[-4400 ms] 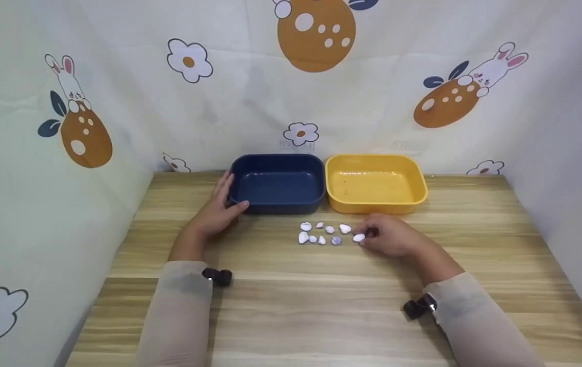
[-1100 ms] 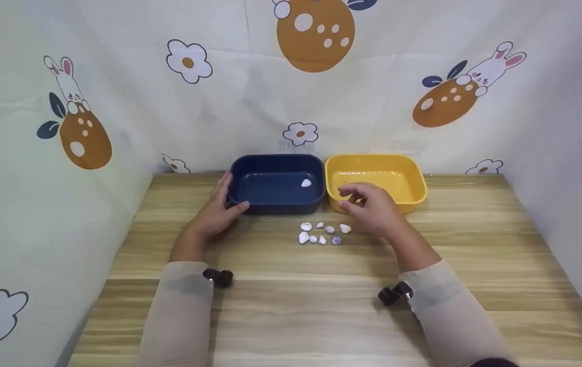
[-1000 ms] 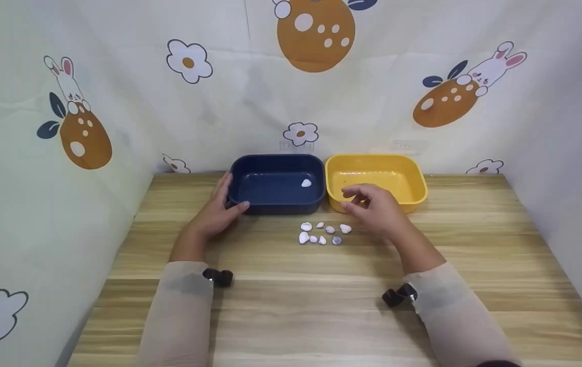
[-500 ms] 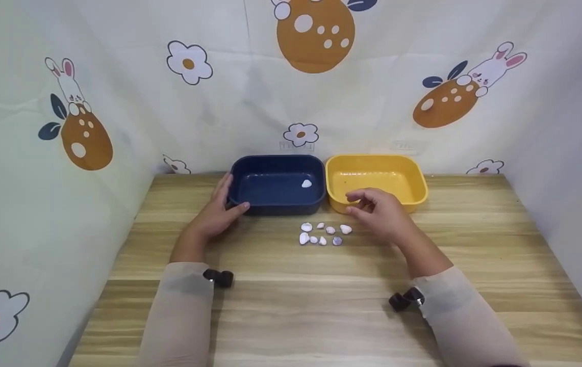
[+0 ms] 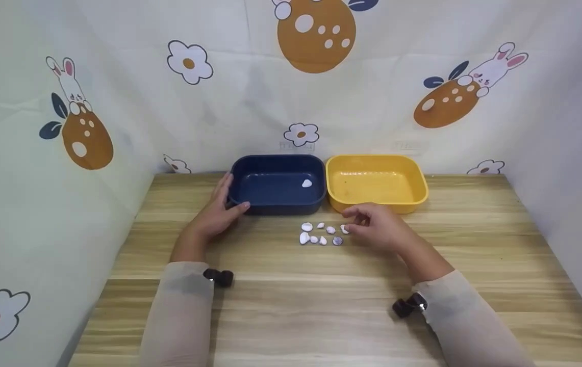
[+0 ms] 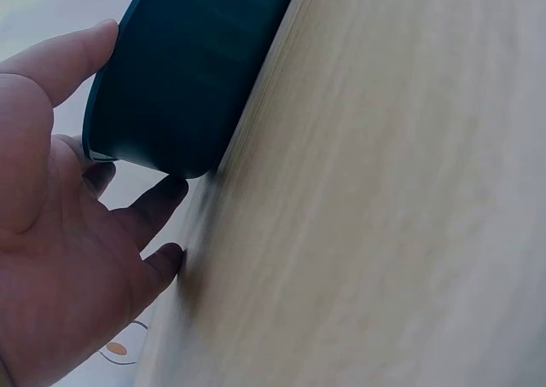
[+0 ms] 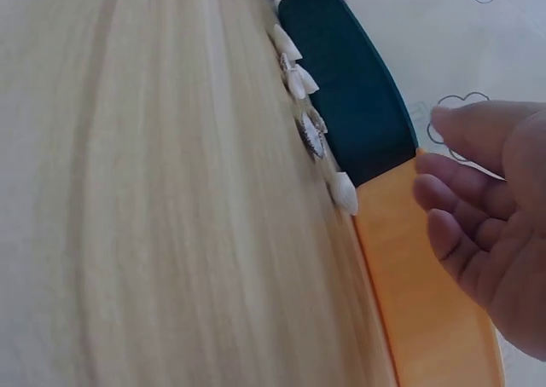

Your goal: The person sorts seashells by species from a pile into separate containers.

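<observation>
My left hand (image 5: pixel 214 211) rests at the left end of the dark blue bin (image 5: pixel 285 209). Its thumb touches the bin's front, and its fairly straight fingers lie along the side, as the left wrist view shows too. One white shell (image 5: pixel 306 183) lies inside that bin. My right hand (image 5: pixel 378 227) hovers with loosely bent fingers over the rightmost seashell (image 5: pixel 345 229), partly covering it in the head view. In the right wrist view, nothing sits between the fingers, and a white shell (image 7: pixel 344 193) lies apart from them. Several small shells (image 5: pixel 330 230) form two rows before the bins.
A yellow bin (image 5: pixel 377 208) stands right beside the blue one, close to the patterned cloth backdrop (image 5: pixel 239 102). Cloth also hangs on both sides of the wooden table (image 5: pixel 291 306).
A white shell earlier at my right fingertips now lies in the blue bin. My right hand has come back from over the yellow bin, down to the rightmost shell. The left hand stays put.
</observation>
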A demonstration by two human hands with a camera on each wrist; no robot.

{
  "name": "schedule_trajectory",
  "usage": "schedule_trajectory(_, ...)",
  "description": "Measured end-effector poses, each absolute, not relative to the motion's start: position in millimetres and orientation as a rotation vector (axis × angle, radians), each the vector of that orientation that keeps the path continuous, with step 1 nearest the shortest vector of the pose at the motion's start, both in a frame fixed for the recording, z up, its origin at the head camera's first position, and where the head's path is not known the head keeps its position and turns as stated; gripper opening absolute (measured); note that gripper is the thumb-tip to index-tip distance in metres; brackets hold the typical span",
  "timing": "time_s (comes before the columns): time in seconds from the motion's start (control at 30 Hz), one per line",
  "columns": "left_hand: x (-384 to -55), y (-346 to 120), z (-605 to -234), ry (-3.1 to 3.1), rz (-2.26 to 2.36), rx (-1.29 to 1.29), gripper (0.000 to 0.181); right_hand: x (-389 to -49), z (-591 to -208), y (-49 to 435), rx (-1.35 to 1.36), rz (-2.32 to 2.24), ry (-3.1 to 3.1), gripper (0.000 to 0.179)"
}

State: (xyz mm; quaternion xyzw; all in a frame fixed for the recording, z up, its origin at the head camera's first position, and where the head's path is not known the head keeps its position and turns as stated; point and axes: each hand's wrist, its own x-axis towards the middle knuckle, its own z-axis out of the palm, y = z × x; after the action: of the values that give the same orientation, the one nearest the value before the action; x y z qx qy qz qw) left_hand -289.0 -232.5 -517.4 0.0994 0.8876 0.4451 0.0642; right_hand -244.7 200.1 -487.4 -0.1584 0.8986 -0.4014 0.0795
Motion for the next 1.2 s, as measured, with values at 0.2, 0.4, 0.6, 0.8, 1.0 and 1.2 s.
schedule_trajectory(0.2, -288.7, -232.1, -515.9, 2.665, 1.351, 0.303, 0.1, -247.2, -497.6, 201.1, -0.558, -1.125, 2.66, 0.036)
schedule_trajectory(0.4, -289.2, -232.4, -517.4, 2.684, 1.335, 0.302, 0.099, -251.1, -507.1, 203.7, -0.617, -1.085, 2.645, 0.039)
schedule_trajectory(0.6, -288.4, -231.8, -516.7, 2.703, 1.325, 0.306, 0.099, -252.9, -513.3, 204.2, -0.698, -1.015, 2.668, 0.036)
schedule_trajectory(0.8, -288.6, -231.5, -516.9, 2.705, 1.328, 0.318, 0.096, -252.9, -517.0, 204.4, -0.762, -0.981, 2.688, 0.034)
schedule_trajectory(1.0, -290.4, -232.0, -518.4, 2.66, 1.358, 0.294, 0.099, -251.6, -517.2, 204.5, -0.752, -0.96, 2.701, 0.03)
schedule_trajectory(1.2, -291.3, -233.4, -520.1, 2.645, 1.388, 0.289, 0.101, -251.6, -516.7, 202.9, -0.712, -0.957, 2.692, 0.029)
